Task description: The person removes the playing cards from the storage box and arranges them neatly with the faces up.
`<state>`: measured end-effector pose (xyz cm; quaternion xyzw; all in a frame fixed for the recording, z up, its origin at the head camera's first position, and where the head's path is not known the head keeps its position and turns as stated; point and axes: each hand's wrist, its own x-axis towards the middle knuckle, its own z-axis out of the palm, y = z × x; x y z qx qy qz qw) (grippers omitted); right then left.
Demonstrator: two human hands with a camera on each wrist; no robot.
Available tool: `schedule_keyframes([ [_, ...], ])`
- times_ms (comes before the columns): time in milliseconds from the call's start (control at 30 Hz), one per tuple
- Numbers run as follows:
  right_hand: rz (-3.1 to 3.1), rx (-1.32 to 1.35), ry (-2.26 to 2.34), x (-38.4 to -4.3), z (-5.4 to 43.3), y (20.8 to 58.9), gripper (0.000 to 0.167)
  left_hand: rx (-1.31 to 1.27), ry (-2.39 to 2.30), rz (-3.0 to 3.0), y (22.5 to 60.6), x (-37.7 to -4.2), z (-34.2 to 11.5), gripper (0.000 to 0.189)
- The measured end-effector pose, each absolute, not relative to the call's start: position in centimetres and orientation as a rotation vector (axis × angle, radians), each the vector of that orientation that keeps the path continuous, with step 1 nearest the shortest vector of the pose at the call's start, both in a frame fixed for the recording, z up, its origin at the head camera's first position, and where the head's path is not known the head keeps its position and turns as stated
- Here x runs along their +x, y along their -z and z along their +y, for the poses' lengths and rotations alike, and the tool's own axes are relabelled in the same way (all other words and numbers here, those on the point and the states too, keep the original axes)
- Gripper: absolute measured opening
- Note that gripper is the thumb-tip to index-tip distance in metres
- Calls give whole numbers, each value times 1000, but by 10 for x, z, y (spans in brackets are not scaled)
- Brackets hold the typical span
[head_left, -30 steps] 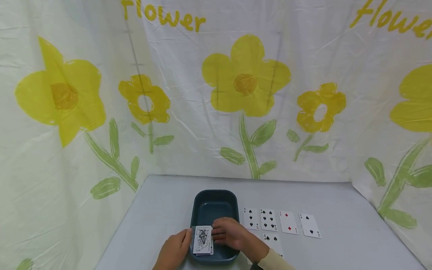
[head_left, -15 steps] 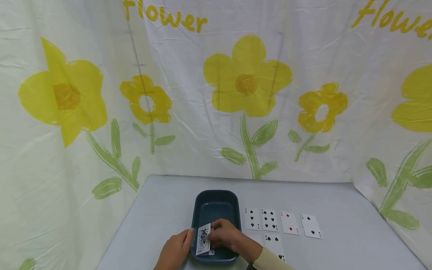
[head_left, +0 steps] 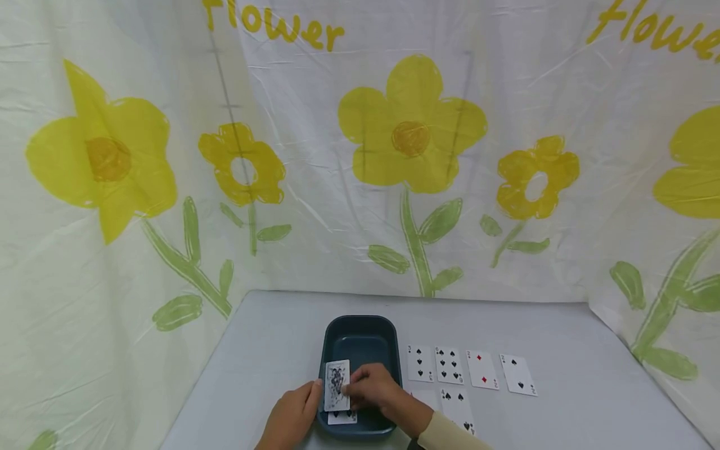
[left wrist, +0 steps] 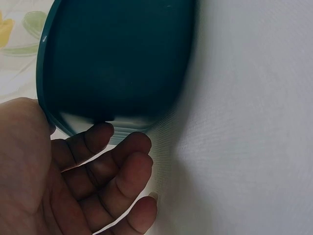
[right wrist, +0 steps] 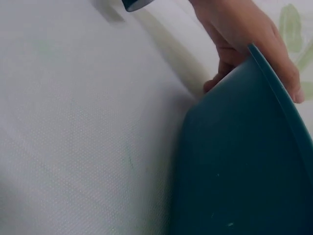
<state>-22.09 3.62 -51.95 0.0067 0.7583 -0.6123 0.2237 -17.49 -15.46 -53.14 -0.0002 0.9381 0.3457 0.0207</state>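
Note:
A dark teal tray (head_left: 364,334) stands on the table, its left rim gripped by my left hand (head_left: 289,415). In the left wrist view that left hand (left wrist: 98,181) has its thumb side at the rim and its fingers bent by the outer wall. My right hand (head_left: 378,389) reaches over the right side and pinches the edge of a joker card (head_left: 336,375). Below the joker, a playing card with spades (head_left: 342,417) shows at the tray's near end. The right wrist view shows the tray's outer wall (right wrist: 234,156) and a hand beyond it, apparently the left; the joker is hidden there.
Right of the tray lie face-up cards in rows: a three of spades (head_left: 420,363), a six of spades (head_left: 449,365), a two of diamonds (head_left: 482,369), a two of spades (head_left: 518,375) and a four of spades (head_left: 457,409). Behind hangs a flowered curtain (head_left: 315,250).
The right hand has taken hold of the joker, tilted it, then shifted it away from me, uncovering the spades card beneath. The left hand has stayed at the tray's rim.

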Motion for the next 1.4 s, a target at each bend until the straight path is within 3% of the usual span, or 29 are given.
schedule_keyframes([
  [600, 2041, -26, 1793, -218, 47, 509, 10, 25, -1057, 2927, 532, -174, -155, 53],
  [1400, 1925, -108, 1872, -205, 115, 482, 20, 25, -1025, 3011, 533, -174, -153, 44],
])
